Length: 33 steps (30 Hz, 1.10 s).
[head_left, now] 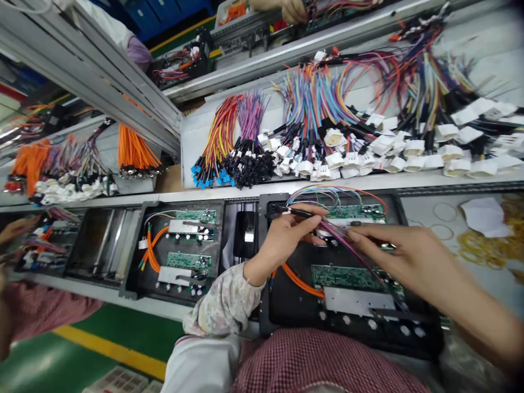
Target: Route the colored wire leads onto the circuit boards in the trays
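Note:
Over a black tray I hold a wire harness between both hands. My left hand is closed around its black-sleeved end, with the purple and pink wires running to the right. My right hand pinches those wires between thumb and fingers; their loose ends trail down across the tray. Beneath my hands, the tray bears an upper green circuit board, partly hidden, and a lower circuit board with a silver metal plate. Thick orange cables curve in at the tray's left side.
Bundled harnesses with white connectors line the shelf behind, beside red-yellow wires with blue connectors. Left stands a second tray with boards. A dark phone-like slab lies between trays. Rubber bands lie right. Co-workers' hands show behind and far left.

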Available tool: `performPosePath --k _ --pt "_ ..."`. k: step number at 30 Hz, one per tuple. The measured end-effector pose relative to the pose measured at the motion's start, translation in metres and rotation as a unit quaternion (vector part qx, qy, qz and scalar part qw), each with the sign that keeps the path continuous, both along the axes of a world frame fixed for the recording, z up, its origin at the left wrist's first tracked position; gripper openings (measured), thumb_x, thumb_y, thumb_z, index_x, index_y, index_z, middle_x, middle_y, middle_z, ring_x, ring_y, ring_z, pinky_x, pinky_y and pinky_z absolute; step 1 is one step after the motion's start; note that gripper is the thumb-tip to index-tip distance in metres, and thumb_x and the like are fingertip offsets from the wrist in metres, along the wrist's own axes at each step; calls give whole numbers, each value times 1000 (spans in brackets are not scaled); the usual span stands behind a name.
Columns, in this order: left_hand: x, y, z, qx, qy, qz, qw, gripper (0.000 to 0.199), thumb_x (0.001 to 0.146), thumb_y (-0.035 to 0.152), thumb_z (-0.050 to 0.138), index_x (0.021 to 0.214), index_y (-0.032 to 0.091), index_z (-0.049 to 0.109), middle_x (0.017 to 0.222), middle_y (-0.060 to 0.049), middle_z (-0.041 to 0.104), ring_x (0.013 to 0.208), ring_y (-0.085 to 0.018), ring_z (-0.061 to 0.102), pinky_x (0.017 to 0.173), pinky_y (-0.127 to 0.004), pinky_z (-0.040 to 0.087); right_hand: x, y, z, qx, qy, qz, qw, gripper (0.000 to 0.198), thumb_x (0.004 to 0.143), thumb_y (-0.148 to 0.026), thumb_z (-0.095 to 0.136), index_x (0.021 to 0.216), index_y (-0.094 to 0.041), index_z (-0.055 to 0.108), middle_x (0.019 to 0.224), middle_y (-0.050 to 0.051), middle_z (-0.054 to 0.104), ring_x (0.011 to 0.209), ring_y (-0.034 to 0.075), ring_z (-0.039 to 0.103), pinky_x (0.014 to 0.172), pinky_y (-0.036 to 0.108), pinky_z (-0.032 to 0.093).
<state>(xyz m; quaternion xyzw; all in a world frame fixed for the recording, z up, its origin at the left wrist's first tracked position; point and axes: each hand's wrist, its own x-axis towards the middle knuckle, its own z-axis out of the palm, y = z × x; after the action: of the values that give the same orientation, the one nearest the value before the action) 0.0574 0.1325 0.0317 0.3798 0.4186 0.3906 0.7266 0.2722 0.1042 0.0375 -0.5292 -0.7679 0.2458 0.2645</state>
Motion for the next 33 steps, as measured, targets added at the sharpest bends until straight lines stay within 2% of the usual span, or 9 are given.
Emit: performPosePath --k 3,6,9,11,14,17,21,29,33 --pt "-1 0 3 -6 15 -22 1000 17 86 35 72 95 20 74 91 -3 70 80 -15 72 65 -27 64 -3 5 1 0 48 35 998 22 97 -35 53 95 -32 75 94 -1 77 77 21 73 66 34 59" --pt "-5 1 3 -6 30 -10 999 14 87 33 70 94 21 74 95 -4 71 83 -16 72 63 -25 64 0 10 0 6 47 52 997 21 97 -35 52 93 -32 72 90 1 74 72 20 71 59 33 56" --pt "-13 5 -1 -3 24 5 1000 16 87 34 70 94 20 73 94 -5 71 85 -16 71 60 -21 62 9 19 -2 31 -33 67 997 34 99 -43 48 74 -27 66 73 1 68 56 17 63 48 31 46" --pt "-18 8 -2 -3 16 9 1000 19 88 37 70 95 19 72 96 -6 70 85 -17 71 59 -21 63 13 26 -2 93 -116 25 989 44 99 -48 47 65 -24 60 59 0 62 47 15 57 42 30 36" --pt "-24 13 -2 -6 30 23 999 25 89 39 69 104 20 72 102 -6 70 86 -17 71 58 -21 62 14 35 -7 162 -166 -56 971 36 100 -43 50 77 -21 68 62 1 67 49 16 61 44 29 35" --pt "-27 19 -1 -6 81 21 996 31 90 40 67 113 20 72 105 -8 73 89 -19 72 59 -21 62 10 41 -19 131 -153 -35 979 26 100 -34 49 98 -19 71 81 4 76 59 16 68 52 29 43" --pt "-30 26 -1 15 124 0 992 26 91 37 67 110 20 75 109 -8 76 92 -19 74 64 -21 63 8 44 -33 82 -139 31 986 23 100 -28 49 99 -19 70 92 5 77 72 18 72 61 30 49" --pt "-29 30 -2 22 154 -11 988 20 94 33 65 105 23 77 106 -7 78 91 -20 74 65 -23 63 8 46 -34 47 -126 77 988 16 98 -22 54 95 -16 69 84 6 74 72 18 69 66 31 50" --pt "-30 31 -4 46 163 -6 986 17 94 30 65 104 22 76 101 -5 78 70 -13 70 63 -21 60 5 47 -35 45 -125 73 988 17 99 -23 53 95 -16 69 79 5 73 70 18 67 64 31 48"
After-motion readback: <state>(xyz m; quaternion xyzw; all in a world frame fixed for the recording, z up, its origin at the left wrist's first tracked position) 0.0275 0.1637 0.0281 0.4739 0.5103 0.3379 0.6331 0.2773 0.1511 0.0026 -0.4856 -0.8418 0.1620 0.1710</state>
